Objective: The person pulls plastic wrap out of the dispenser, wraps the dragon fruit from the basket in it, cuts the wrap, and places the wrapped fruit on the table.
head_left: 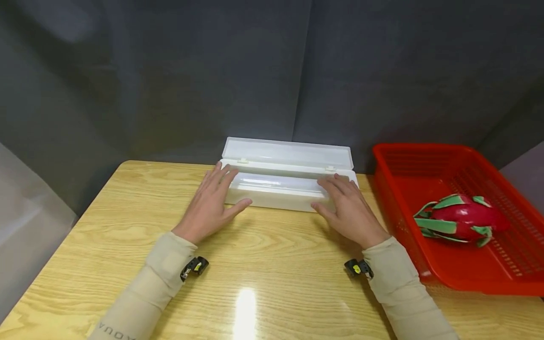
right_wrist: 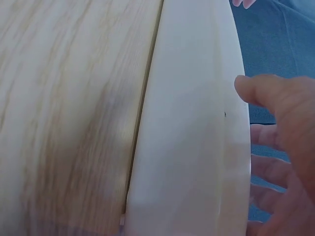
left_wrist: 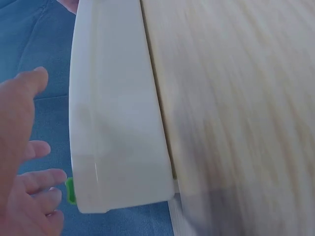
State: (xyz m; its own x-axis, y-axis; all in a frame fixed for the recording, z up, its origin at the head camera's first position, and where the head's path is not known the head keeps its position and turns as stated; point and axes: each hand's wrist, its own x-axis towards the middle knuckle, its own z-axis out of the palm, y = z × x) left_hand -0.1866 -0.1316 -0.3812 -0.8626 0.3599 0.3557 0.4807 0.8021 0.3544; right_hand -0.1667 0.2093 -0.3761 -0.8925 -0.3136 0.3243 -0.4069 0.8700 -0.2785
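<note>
Near the back edge of the table stands a long white box (head_left: pixel 276 200), its hinged lid (head_left: pixel 289 150) raised behind it. Inside lies a pale, glossy surface (head_left: pixel 272 182), perhaps a roll; its kind is unclear. My left hand (head_left: pixel 207 200) is at the box's left end, fingers spread and thumb out. At the right end, my right hand (head_left: pixel 350 208) has its fingers extended over the rim and its thumb near the front wall. Neither hand grips anything. In the left wrist view, a small green piece (left_wrist: pixel 71 191) shows at the box's end.
A red plastic basket (head_left: pixel 399 222) with slotted walls stands right of my right arm. In it lies a pink dragon fruit (head_left: pixel 463 217) with green scales. Dark cloth (head_left: pixel 212 71) hangs behind the wood-grain table (head_left: pixel 263 264).
</note>
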